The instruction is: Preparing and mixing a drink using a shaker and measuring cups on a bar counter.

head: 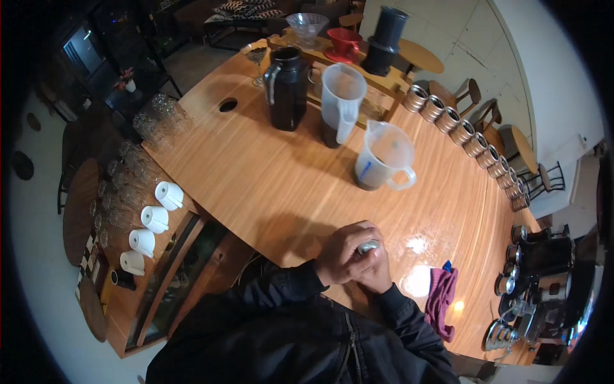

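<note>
My left hand (341, 250) and my right hand (378, 274) are clasped together in front of my chest, above the near edge of the wooden counter (297, 192). Between them they grip a small object with a round silvery-grey top (368, 246); its lower part is hidden by my fingers. Beyond my hands stands a translucent plastic measuring jug (386, 151) with a little dark content at its base. Behind it are a second plastic jug (341, 91), also dark at the bottom, and a dark jug with a handle (288, 91).
Right of me lies a crumpled purple cloth (439, 302). Several metal canisters (448, 120) line the right edge; coffee equipment (542, 288) is at far right. A red dripper (342, 45) rests on a wooden stand. White cups (154, 219) and glasses (129, 177) are left.
</note>
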The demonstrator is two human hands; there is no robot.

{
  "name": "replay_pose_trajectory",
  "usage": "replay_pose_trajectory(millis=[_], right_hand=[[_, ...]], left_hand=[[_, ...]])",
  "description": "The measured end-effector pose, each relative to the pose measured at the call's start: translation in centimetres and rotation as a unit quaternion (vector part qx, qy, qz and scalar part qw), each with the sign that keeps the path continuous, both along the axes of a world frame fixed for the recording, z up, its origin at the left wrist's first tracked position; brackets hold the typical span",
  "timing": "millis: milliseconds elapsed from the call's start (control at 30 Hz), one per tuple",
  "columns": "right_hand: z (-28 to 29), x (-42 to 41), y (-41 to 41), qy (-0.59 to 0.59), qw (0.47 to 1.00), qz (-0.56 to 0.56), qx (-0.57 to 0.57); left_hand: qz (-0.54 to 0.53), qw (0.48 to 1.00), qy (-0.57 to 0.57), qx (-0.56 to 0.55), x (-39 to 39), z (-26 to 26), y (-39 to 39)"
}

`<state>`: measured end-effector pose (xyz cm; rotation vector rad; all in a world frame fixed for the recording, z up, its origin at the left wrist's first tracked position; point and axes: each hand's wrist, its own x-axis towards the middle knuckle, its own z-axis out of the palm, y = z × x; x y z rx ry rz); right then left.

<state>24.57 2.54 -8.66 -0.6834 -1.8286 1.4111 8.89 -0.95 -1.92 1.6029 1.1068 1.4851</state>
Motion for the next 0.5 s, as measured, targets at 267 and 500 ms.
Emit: replay_pose_trajectory(millis=[267,500], right_hand=[[0.8,-5.1,-2.8,-0.069,0.985,0.135,-0.087],[1.8,-10.8,-5.6,0.009,0.943,0.124,-0.310]], left_hand=[[-0.257,0.961,0.007,0.102,-10.1,0.9,0.9],[-0.331,0.930,-0.026,-0.161,-15.7,2.4,-1.0]])
